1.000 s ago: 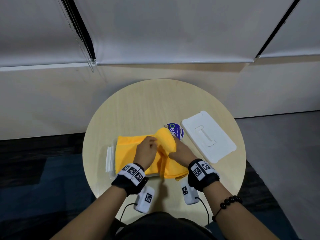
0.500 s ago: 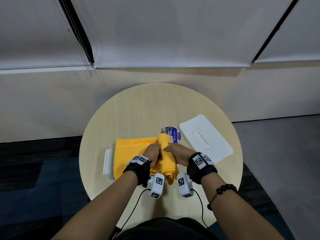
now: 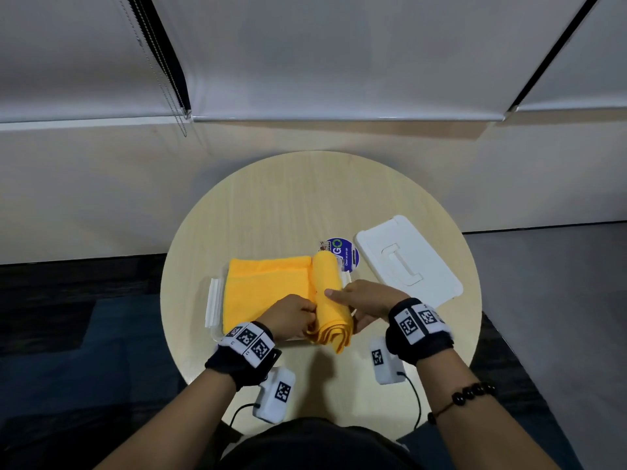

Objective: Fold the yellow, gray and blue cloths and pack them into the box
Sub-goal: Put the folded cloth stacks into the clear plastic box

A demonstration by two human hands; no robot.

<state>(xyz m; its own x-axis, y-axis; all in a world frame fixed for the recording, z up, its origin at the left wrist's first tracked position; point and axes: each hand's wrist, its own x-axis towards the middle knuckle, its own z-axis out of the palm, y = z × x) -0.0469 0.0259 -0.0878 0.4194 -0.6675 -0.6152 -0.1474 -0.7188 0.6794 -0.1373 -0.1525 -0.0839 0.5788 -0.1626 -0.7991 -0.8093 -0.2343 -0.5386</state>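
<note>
A yellow cloth (image 3: 268, 286) lies over the white box (image 3: 214, 301) at the table's near left, hiding most of the box. Its right part is rolled into a thick fold (image 3: 328, 286) running front to back. My left hand (image 3: 291, 317) pinches the near end of that fold from the left. My right hand (image 3: 363, 301) holds it from the right, thumb lying across its top and fingers underneath. No gray or blue cloth is in view.
The white box lid (image 3: 409, 261) lies flat at the right of the round wooden table (image 3: 305, 198). A round blue label (image 3: 341, 251) sits just behind the cloth. Both wrists carry black bands with marker tags and small white wired units.
The cloth's loose right part has been gathered leftward into a tight fold. Both hands have drawn back toward the fold's near end.
</note>
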